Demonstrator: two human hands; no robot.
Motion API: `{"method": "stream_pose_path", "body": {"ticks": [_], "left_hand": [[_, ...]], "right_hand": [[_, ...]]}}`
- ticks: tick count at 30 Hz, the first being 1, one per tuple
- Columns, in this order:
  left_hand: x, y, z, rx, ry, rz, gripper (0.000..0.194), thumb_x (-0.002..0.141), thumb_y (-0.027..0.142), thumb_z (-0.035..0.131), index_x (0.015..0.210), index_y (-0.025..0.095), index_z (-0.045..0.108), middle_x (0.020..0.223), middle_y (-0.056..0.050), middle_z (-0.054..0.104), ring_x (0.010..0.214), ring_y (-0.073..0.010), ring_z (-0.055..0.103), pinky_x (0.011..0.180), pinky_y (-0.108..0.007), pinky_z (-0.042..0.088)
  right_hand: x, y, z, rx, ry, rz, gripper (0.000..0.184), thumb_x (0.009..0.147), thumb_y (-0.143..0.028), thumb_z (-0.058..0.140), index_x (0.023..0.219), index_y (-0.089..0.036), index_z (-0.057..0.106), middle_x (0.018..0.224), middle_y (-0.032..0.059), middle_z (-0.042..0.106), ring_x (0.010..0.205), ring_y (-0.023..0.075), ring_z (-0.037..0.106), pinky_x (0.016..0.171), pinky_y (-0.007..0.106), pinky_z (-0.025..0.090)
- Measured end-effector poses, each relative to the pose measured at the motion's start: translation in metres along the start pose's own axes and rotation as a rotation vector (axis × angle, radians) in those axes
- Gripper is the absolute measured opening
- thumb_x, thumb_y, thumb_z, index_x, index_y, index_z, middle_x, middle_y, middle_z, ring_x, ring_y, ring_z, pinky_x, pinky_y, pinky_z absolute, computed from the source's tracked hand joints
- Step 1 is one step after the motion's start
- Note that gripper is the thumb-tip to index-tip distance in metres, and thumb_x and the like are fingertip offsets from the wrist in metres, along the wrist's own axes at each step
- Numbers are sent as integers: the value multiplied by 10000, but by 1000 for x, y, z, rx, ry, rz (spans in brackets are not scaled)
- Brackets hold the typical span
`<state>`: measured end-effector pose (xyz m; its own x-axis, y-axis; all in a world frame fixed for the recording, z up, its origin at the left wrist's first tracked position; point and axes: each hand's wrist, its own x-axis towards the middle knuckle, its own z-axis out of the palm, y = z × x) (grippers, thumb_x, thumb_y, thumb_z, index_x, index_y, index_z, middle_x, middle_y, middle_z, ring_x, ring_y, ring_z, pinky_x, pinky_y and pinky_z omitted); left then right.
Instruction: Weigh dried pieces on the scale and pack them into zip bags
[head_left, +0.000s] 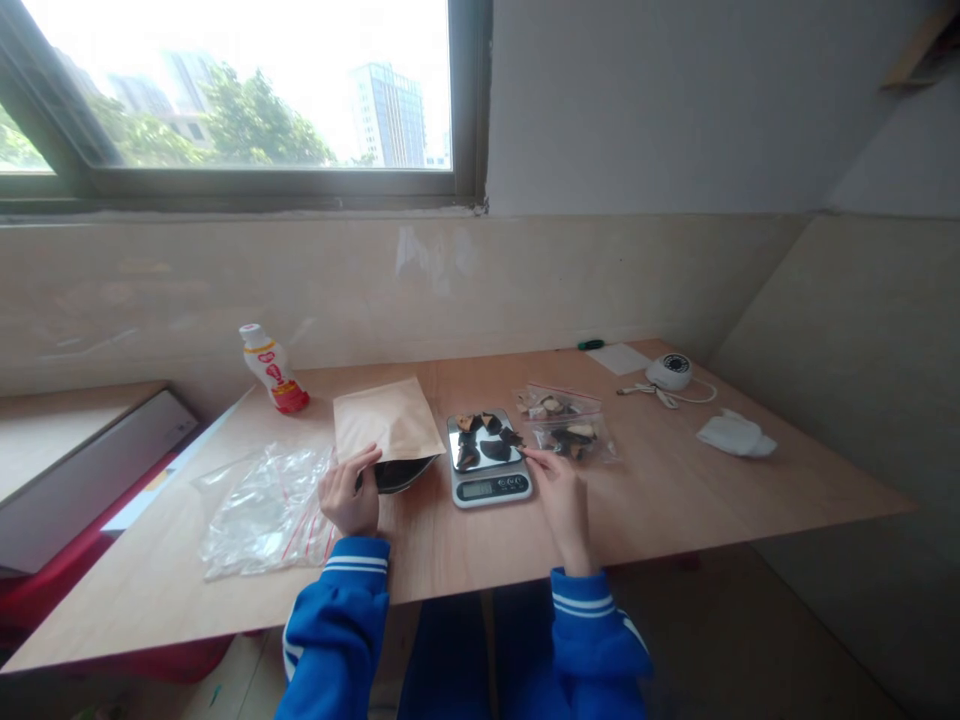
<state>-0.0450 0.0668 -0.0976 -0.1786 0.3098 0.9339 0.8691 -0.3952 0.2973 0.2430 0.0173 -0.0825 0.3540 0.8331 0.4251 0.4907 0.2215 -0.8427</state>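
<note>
One dark piece [512,437] is pinched between right fingers [538,457]; left fingers [367,456] clamp the pouch [386,418].

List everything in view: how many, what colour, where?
Window: one, dark-framed, upper left
Walls: two, pale, behind and right
Furniture: one, tan and grey, left
Red material: count unclear, lower left
Tabletop: one, light wood, centre
Bottle: one, white and red, back left
Bag pile: count unclear, clear, front left
Paper pouch: one, brown, left of scale
Scale: one, silver, centre
Dried pieces: several, dark, on scale
Filled bags: two, clear, right of scale
Small item: one, green, back edge
Paper sheet: one, white, back right
Round device: one, white, back right
Crumpled item: one, white, right
Left hand: one, bare, at pouch's mouth
Right hand: one, bare, at scale's edge
Sleeves: two, blue, bottom
Legs: two, dark blue, bottom
</note>
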Motion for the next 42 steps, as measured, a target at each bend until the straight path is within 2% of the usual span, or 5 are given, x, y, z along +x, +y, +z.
{"method": "stream_pose_path", "body": {"ticks": [9, 14, 20, 31, 42], "left_hand": [[0, 0, -1, 3, -8, -3, 151, 830, 151, 580, 831, 241, 702, 893, -12, 754, 736, -166, 667, 727, -303, 434], [0, 1, 0, -5, -14, -42, 146, 837, 178, 576, 806, 240, 705, 885, -8, 755, 749, -172, 672, 743, -314, 438], [0, 1, -1, -12, -24, -53, 137, 837, 185, 577, 814, 239, 701, 882, -12, 754, 769, -176, 671, 736, -313, 429], [-2, -1, 0, 7, -47, -37, 148, 823, 154, 577, 836, 240, 696, 887, -15, 752, 786, -177, 665, 752, -310, 426], [-2, -1, 2, 37, -161, -152, 151, 814, 174, 531, 820, 219, 675, 911, -18, 745, 873, -191, 664, 830, -317, 443]], "right_hand": [[10, 13, 30, -154, -131, -96, 257, 818, -190, 474, 947, -197, 696, 937, 103, 691, 892, 233, 659, 839, 386, 520], [6, 9, 19, -111, -121, -129, 289, 867, -236, 431, 1026, -200, 670, 1016, 107, 688, 983, 235, 636, 896, 395, 496], [-3, 4, 0, -37, -78, -60, 293, 884, -270, 410, 1018, -196, 659, 1045, 102, 689, 1003, 245, 616, 886, 411, 485], [-18, 47, -14, -28, -120, 36, 278, 871, -281, 421, 959, -184, 665, 989, 108, 680, 950, 255, 605, 842, 415, 481], [-18, 43, -17, -69, -171, 17, 270, 871, -260, 421, 945, -177, 667, 987, 107, 669, 957, 261, 575, 844, 412, 454]]}}
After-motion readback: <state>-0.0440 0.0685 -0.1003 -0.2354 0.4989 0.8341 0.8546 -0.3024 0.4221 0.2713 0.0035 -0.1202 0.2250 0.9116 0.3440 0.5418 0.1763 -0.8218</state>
